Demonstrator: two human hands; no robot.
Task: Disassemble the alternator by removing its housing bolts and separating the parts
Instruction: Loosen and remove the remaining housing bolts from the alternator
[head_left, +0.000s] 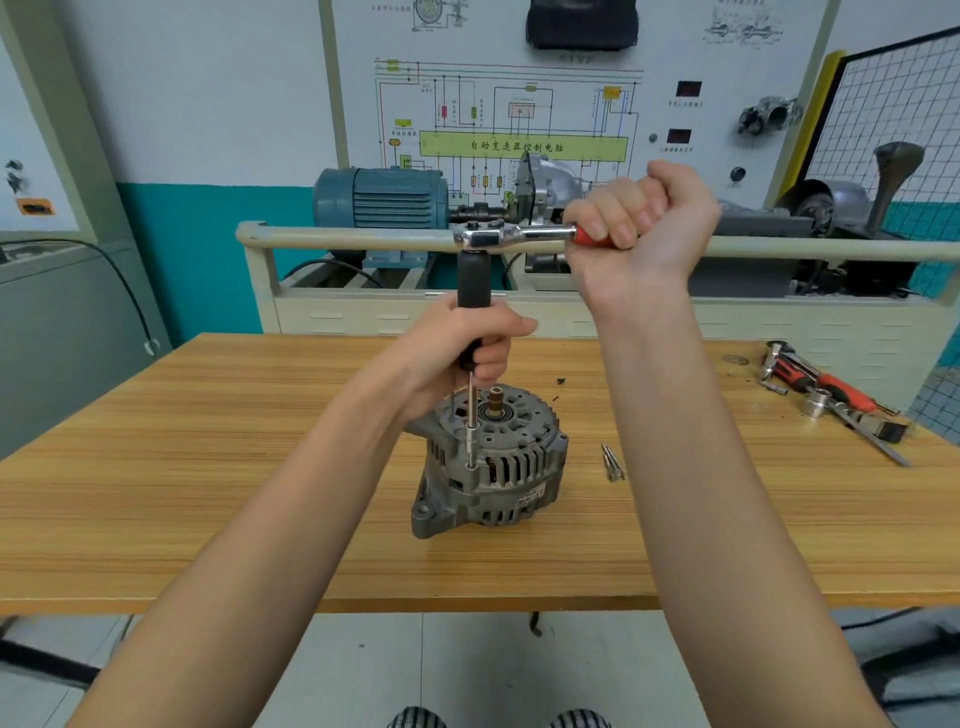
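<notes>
I'm working a housing bolt (471, 466) out of the alternator (488, 462). My left hand (457, 353) fingers wrap the extension (474, 306), right hand (641, 215) fingers clench the ratchet (514, 236) handle. Next I need a steady sweep, bit kept upright.

One legible inscription is found: the green-yellow band (523, 146) across the wiring diagram (506, 119) on the far white panel carries the Chinese characters 自动变速器控制电脑. Smaller captions elsewhere on that diagram, and those under the two dark display windows (688, 89) to its right, are too small to read. The sticker (531, 498) on the alternator (488, 462) housing bears print that is illegible.
</notes>
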